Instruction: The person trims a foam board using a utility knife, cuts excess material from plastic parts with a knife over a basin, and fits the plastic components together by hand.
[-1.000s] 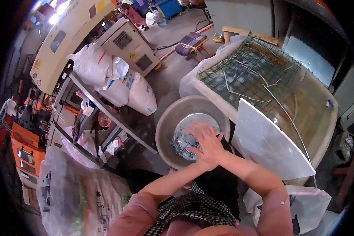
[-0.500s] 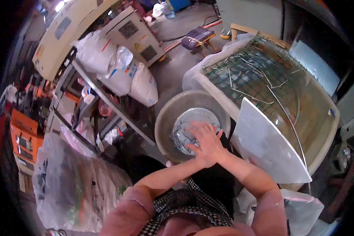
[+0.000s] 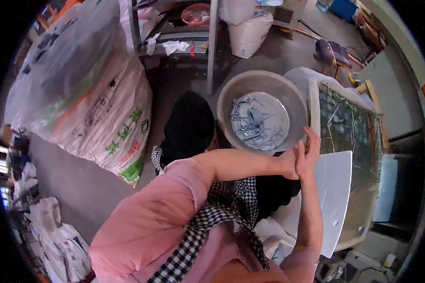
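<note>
My right hand [image 3: 310, 154] is raised at the right rim of a round grey tub [image 3: 227, 118], its fingers stretched upward. Against its palm and wrist side presses my left hand [image 3: 289, 165], whose fingers are mostly hidden behind the right hand. No object shows between the two hands. Inside the tub, thin grey-blue stick-like pieces [image 3: 255, 121] lie in what looks like shallow water. Just beside my right forearm leans a white board [image 3: 336, 188], propped on a large pale tank [image 3: 315, 111] with a green net [image 3: 349, 113] over it.
A big printed sack [image 3: 113, 113] wrapped in clear plastic stands at the left. Beyond the tub are a metal rack [image 3: 212, 52] and a white sack [image 3: 251, 35]. A small stool [image 3: 333, 54] with a dark cushion is at the back right. Crumpled sheeting [image 3: 61, 236] lies at lower left.
The view has swung left and down. My hands, earlier overlapped above the tub with fingers spread, are now at its right rim, still touching each other.
</note>
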{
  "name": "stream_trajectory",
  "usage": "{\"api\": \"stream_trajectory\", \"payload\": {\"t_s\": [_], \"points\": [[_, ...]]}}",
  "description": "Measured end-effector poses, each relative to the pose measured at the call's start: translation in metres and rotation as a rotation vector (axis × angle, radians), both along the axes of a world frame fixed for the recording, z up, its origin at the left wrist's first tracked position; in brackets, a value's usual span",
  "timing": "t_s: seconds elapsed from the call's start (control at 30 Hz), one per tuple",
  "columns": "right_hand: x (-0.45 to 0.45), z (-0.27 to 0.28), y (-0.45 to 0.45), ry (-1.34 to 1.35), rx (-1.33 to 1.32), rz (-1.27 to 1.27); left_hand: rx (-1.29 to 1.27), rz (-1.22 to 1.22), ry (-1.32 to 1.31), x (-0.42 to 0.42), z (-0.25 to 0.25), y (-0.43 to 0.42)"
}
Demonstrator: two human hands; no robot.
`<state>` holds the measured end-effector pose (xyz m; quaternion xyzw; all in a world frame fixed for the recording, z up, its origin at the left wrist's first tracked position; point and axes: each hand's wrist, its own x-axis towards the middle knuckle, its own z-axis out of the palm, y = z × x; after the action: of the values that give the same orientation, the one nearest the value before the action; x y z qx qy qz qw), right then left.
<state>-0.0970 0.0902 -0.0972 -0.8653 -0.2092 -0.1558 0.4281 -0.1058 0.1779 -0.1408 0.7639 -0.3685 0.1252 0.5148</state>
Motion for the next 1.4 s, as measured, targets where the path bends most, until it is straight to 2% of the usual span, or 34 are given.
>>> {"api": "stream_trajectory", "payload": {"t_s": [0.13, 0.2, 0.23, 0.3, 0.4, 0.47, 0.53, 0.57, 0.63, 0.8, 0.83, 0.87, 0.93, 1.0, 1.07, 1.2, 1.33, 1.4], "points": [[-0.001, -0.004, 0.009, -0.085, -0.092, -0.037, 0.043, -0.01, 0.059, -0.002, 0.0, 0.011], [-0.006, -0.001, 0.013, -0.165, -0.218, -0.093, 0.3, 0.174, 0.022, -0.01, -0.004, 0.015], [-0.009, 0.004, 0.014, -0.168, -0.232, -0.093, 0.287, 0.173, 0.021, -0.011, -0.013, 0.018], [-0.016, 0.013, 0.016, -0.294, -0.452, -0.106, 0.449, 0.271, -0.058, -0.013, -0.031, 0.032], [-0.024, 0.016, 0.014, -0.256, -0.501, -0.113, 0.3, 0.214, -0.011, -0.034, 0.015, 0.111], [-0.028, 0.026, 0.021, -0.221, -0.536, -0.123, 0.473, 0.252, -0.219, -0.031, 0.017, 0.163], [-0.029, 0.031, 0.024, -0.206, -0.696, 0.01, 0.582, 0.25, -0.219, -0.028, 0.022, 0.222], [-0.028, 0.034, 0.025, -0.192, -0.699, -0.005, 0.654, 0.277, -0.238, -0.027, 0.024, 0.249], [-0.022, 0.034, 0.028, -0.21, -0.86, 0.199, 0.772, 0.303, -0.224, -0.025, 0.031, 0.303], [-0.003, 0.006, 0.018, -0.061, -0.844, 0.375, 0.952, 0.366, -0.119, -0.022, 0.04, 0.356], [0.002, 0.002, 0.017, -0.071, -0.814, 0.428, 0.861, 0.377, -0.094, -0.025, 0.042, 0.355], [0.0, 0.011, 0.013, -0.08, -0.792, 0.38, 0.803, 0.408, -0.1, -0.031, 0.066, 0.349], [0.01, 0.014, 0.014, -0.075, -0.718, 0.517, 0.811, 0.38, -0.106, -0.032, 0.055, 0.344], [0.014, 0.011, 0.007, -0.023, -0.663, 0.524, 0.804, 0.291, -0.093, -0.027, 0.054, 0.334], [0.018, 0.01, 0.003, 0.027, -0.603, 0.527, 0.819, 0.349, -0.055, -0.019, 0.068, 0.315], [0.046, 0.016, 0.0, 0.117, -0.508, 0.647, 0.832, 0.142, 0.059, 0.013, 0.07, 0.3], [0.07, 0.004, -0.004, 0.181, -0.324, 0.753, 0.838, 0.028, 0.14, 0.046, 0.054, 0.299], [0.08, 0.004, -0.003, 0.22, -0.281, 0.727, 0.887, 0.001, 0.251, 0.061, 0.057, 0.296]]}}
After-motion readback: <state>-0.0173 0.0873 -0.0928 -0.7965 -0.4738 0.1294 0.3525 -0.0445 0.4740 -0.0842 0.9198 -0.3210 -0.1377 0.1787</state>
